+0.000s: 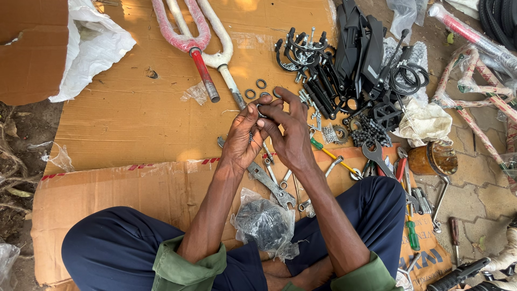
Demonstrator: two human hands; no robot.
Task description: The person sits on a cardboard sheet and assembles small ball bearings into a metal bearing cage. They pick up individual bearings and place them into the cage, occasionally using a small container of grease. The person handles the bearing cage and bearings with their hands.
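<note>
- Head view: person sits cross-legged on flattened cardboard [124,118], dark blue trousers, green cuffs rolled at the forearms.
- Left hand [242,137] and right hand [290,132] are raised together over the cardboard centre, fingertips touching.
- Between the fingertips sits a small dark ring-shaped part [261,113]; both hands curl around it, fingers pinched, not spread. Exact grip of each finger can't be made out, part mostly hidden.
- Just beyond the hands, loose black rings [256,89] lie on the cardboard, near the stem ends of two bike forks, one red fork [186,37], one white fork [218,51].
- Below the hands: adjustable wrench [269,183] lying diagonal, several small spanners [280,178] beside it.
- Clear plastic bag [264,223] w/ dark small parts rests between the knees.
- R of the hands: pile of black brake parts [318,70], bike chain [369,132], yellow-handled screwdriver [336,159], big open-end spanner [379,159], red-handled pliers [399,167].
- Far R: brown tin [433,159] on paving, green screwdriver [412,234], wrapped bike frame [479,91].
- Top L: white sack [89,46] next to a brown box flap.
</note>
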